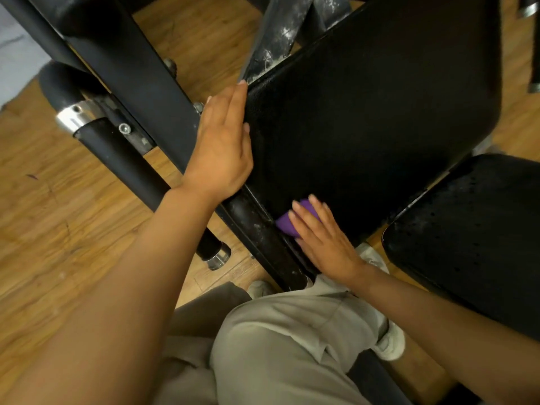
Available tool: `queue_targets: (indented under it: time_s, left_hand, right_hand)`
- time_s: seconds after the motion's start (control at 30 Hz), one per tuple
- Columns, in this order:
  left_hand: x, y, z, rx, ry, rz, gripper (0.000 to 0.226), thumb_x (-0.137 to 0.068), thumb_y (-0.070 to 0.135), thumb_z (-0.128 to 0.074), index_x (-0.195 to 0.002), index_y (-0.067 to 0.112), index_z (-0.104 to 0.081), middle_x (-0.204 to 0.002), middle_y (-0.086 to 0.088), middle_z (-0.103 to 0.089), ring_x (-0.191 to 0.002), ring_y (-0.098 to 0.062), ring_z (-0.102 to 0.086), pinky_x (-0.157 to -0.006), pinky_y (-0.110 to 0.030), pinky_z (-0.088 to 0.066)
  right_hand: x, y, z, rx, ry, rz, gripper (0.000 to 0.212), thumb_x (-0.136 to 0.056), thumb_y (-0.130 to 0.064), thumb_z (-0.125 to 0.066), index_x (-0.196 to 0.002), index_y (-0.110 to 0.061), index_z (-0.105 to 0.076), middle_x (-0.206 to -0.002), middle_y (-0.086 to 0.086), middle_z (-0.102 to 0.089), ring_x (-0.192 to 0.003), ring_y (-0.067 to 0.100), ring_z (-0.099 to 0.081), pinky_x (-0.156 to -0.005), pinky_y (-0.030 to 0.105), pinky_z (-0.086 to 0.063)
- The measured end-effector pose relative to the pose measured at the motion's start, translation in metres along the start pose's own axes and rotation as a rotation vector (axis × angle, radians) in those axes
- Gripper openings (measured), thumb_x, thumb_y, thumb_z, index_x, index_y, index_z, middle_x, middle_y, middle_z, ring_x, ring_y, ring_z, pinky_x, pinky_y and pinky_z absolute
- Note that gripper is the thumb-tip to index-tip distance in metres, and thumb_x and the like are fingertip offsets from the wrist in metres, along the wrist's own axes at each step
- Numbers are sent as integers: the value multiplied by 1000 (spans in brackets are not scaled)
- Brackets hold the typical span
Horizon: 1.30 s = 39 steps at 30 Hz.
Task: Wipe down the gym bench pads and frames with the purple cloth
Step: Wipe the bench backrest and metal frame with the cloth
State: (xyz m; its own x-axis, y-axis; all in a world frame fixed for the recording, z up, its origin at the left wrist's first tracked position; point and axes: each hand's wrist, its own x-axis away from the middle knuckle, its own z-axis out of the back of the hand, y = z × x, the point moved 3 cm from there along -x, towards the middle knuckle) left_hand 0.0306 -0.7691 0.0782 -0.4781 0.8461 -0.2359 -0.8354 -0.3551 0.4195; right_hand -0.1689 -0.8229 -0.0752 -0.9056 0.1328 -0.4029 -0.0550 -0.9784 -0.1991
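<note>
My left hand [222, 147] lies flat, fingers straight, against the edge of the black back pad [374, 112]. My right hand [324, 238] presses the purple cloth [285, 222] with straight fingers near the pad's lower corner, seemingly touching the frame [263, 229].

The left hand [220, 144] lay flat along the left edge of the big back pad [374, 112], fingers straight, while the right hand [324, 238] pressed the cloth [285, 223] against that pad's lower left corner, right beside the frame rail [263, 229] running under the pad's edge. To the right of the back pad, just apart from it, sat the seat pad [473, 229]. Left of the rail a roller bar [122, 162] slanted over the floor [58, 229], and the person's knees [292, 331] were below the hands, close to the bench.
</note>
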Motion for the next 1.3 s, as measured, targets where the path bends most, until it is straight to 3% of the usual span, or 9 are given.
queue_targets:
  time_s: [0.13, 0.3, 0.57, 0.67, 0.83, 0.93, 1.03, 1.13, 1.3]
  left_hand:
    - [-1, 1, 2, 10, 2, 8, 55, -95, 9, -36, -148, -2, -25, -150, -18, -32, -141, -28, -26, -121, -43, -10]
    - [0, 1, 3, 3, 20, 20, 54, -96, 11, -38, -148, -1, -28, -149, -18, -34, -140, -28, -29, -118, -43, -22]
    - [20, 10, 19, -186, 17, 67, 57, -93, 4, -51, -146, -3, -31, -149, -23, -33, -142, -36, -25, -119, -44, -21]
    - [37, 17, 35, -345, 53, 117, 55, -87, 7, -58, -139, -6, -43, -144, -25, -41, -139, -38, -32, -118, -43, -22]
    - [60, 25, 63, -557, 144, 95, 45, -90, 15, -53, -133, 0, -51, -142, -18, -46, -138, -31, -37, -119, -47, -16]
    - [72, 10, 73, -621, 146, 139, 50, -88, 16, -58, -134, -4, -50, -148, -21, -39, -141, -32, -31, -121, -43, -11]
    - [74, 2, 72, -605, 170, 97, 46, -88, 16, -57, -130, -2, -54, -148, -19, -40, -141, -32, -31, -122, -42, -8]
    - [75, -2, 71, -505, 272, 12, 37, -86, 13, -55, -118, -2, -63, -136, -18, -53, -133, -31, -42, -120, -43, -14]
    - [76, -8, 66, -432, 418, -83, 28, -82, 14, -55, -101, 1, -71, -118, -16, -65, -120, -30, -52, -118, -45, -20]
  right_hand:
    - [-94, 0, 31, -201, 217, -217, 49, -99, -15, -37, -145, -4, -25, -153, 15, -23, -145, 33, -7, -120, 44, -7]
    - [-147, 10, 52, -304, 358, -306, 45, -100, -15, -39, -142, -1, -36, -151, 16, -32, -144, 36, -15, -119, 50, -14]
    - [-56, 8, 29, 43, -24, 220, 55, -96, -20, -42, -146, -12, -21, -152, 4, -23, -147, 27, 5, -120, 43, -5]
    - [-70, 15, 36, 30, -83, 286, 62, -91, -12, -49, -146, -13, -21, -153, 3, -20, -147, 25, 2, -120, 41, -3]
    - [-160, 10, 64, -112, 100, 206, 47, -95, -8, -47, -141, -8, -40, -151, 10, -34, -143, 33, -19, -119, 44, -18]
    - [-215, 4, 82, -156, 186, 20, 39, -96, -12, -45, -134, -5, -51, -145, 12, -43, -140, 31, -29, -114, 46, -29]
    - [-219, -7, 82, -158, 219, -87, 38, -96, -14, -44, -133, -8, -52, -143, 9, -46, -140, 29, -29, -116, 47, -26]
    - [-175, -11, 67, -105, 183, 108, 47, -96, -12, -47, -142, -9, -39, -150, 9, -35, -144, 33, -17, -116, 49, -25]
    - [-88, 18, 43, 231, -171, 462, 93, -76, -7, -72, -149, -17, -16, -156, 2, -16, -147, 27, -1, -115, 46, -13]
